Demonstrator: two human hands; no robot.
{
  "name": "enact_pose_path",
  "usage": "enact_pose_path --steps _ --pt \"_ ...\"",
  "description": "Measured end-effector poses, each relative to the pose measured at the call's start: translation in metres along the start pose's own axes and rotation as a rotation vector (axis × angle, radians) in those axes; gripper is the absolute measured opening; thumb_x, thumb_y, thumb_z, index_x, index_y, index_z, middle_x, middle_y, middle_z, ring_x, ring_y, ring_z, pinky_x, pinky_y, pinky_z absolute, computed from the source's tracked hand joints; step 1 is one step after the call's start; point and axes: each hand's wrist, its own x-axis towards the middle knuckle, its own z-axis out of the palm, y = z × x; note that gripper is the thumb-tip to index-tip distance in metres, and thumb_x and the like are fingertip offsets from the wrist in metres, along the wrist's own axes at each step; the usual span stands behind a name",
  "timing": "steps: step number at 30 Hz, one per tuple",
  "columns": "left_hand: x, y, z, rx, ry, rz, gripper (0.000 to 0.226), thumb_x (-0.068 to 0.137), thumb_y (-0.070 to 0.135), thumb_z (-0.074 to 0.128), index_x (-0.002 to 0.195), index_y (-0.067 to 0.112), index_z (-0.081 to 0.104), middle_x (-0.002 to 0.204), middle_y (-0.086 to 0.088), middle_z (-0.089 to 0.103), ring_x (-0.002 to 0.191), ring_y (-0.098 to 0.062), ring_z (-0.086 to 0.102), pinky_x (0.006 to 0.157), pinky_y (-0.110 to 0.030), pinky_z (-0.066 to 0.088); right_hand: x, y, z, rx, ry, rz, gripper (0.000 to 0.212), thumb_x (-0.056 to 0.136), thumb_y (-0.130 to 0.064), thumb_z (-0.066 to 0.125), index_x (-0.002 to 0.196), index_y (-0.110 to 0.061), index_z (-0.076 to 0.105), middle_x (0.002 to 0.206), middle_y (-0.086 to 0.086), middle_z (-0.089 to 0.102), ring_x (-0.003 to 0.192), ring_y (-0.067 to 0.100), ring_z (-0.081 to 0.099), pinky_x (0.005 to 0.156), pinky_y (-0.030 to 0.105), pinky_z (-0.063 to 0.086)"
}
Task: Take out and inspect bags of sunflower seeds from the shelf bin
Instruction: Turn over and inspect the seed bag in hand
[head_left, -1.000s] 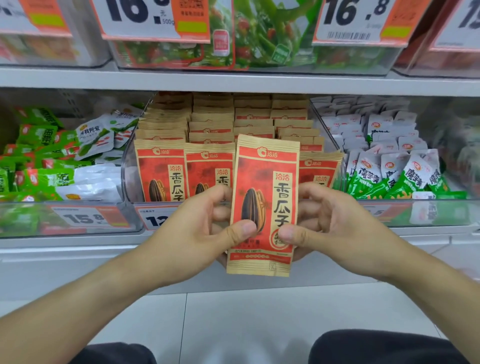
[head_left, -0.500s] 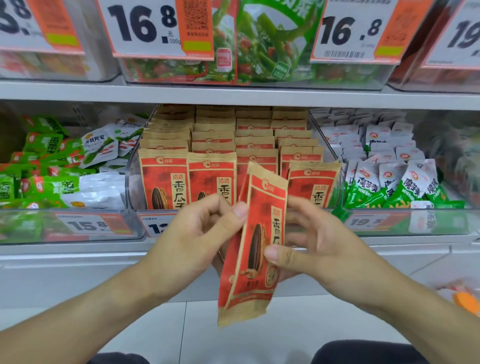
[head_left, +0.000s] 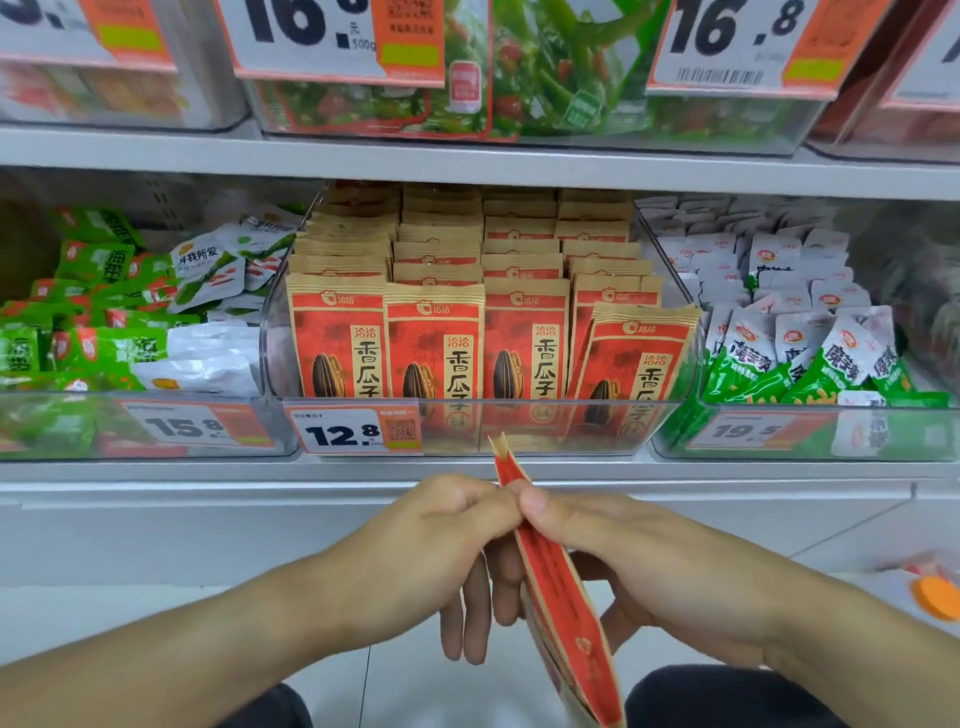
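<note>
While pinched edge-on, bag (head_left: 558, 587), between both hands

— What sort of place is this, then?

— A shop — a snack aisle, by the look of it. Grey metal shelf (head_left: 467, 171) boards run one above another, each lined with clear plastic bins.

— What's in the bins?

— Small packets in bulk. The middle bin (head_left: 519, 431) holds rows of red sunflower seed bags (head_left: 436, 343); green packets (head_left: 93, 353) lie to the left, white-and-green packets (head_left: 810, 358) to the right.

— And prices?

— A price tag (head_left: 353, 431) reading 12.8 on the front of that bin, with a QR code; others read 15.8, 19.5 and 16.8.
</note>
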Motion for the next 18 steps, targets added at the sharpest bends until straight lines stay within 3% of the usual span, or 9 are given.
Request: enact_pose_path --steps 2,4,9,15,18 --pt "0.001 -0.007 -0.001 -0.004 -0.032 -0.005 0.058 0.094 0.053 0.041 0.094 -0.002 0.062 0.073 -0.008 0.064 0.052 -0.031 0.06 0.045 -0.031 0.049 0.005 0.018 -0.003 -0.103 0.035 -0.056 0.039 0.099 -0.065 0.038 0.115 -0.042 0.064 0.102 -0.03 0.066 0.1 -0.009 0.061 0.108 0.035 0.048" --pt "0.001 -0.012 -0.001 -0.021 -0.047 -0.021 0.058 0.095 0.053 0.041 0.102 -0.002 0.061 0.077 -0.008 0.064 0.055 -0.032 0.061 0.048 -0.033 0.052 0.009 0.03 -0.003 -0.029 0.064 -0.008 0.032 0.097 -0.061 0.046 0.109 -0.04 0.067 0.104 -0.024 0.069 0.102 -0.004 0.064 0.107 0.031 0.048" --pt "-0.001 -0.019 -0.003 -0.015 -0.064 -0.048 0.059 0.101 0.055 0.042 0.102 0.0 0.064 0.078 -0.009 0.066 0.059 -0.03 0.064 0.053 -0.035 0.057 0.009 0.038 0.003 0.152 0.081 0.033 0.022 0.103 -0.042 0.051 0.104 -0.032 0.07 0.106 -0.017 0.073 0.107 0.004 0.067 0.103 0.026 0.05" --pt "-0.005 -0.019 -0.007 0.019 -0.079 -0.131 0.06 0.102 0.054 0.045 0.103 -0.002 0.063 0.082 -0.012 0.065 0.065 -0.033 0.063 0.059 -0.04 0.059 0.012 0.032 0.007 0.097 0.072 0.169 0.023 0.101 -0.047 0.051 0.094 -0.035 0.07 0.094 -0.02 0.07 0.09 -0.001 0.065 0.112 0.044 0.046" --pt "-0.006 -0.016 -0.01 0.054 -0.136 -0.222 0.068 0.09 0.056 0.057 0.107 -0.01 0.057 0.086 -0.017 0.068 0.066 -0.034 0.064 0.055 -0.038 0.059 0.013 0.03 0.009 0.184 0.147 0.228 0.037 0.096 -0.061 0.054 0.104 -0.03 0.072 0.102 -0.003 0.076 0.1 0.02 0.073 0.104 0.051 0.052"
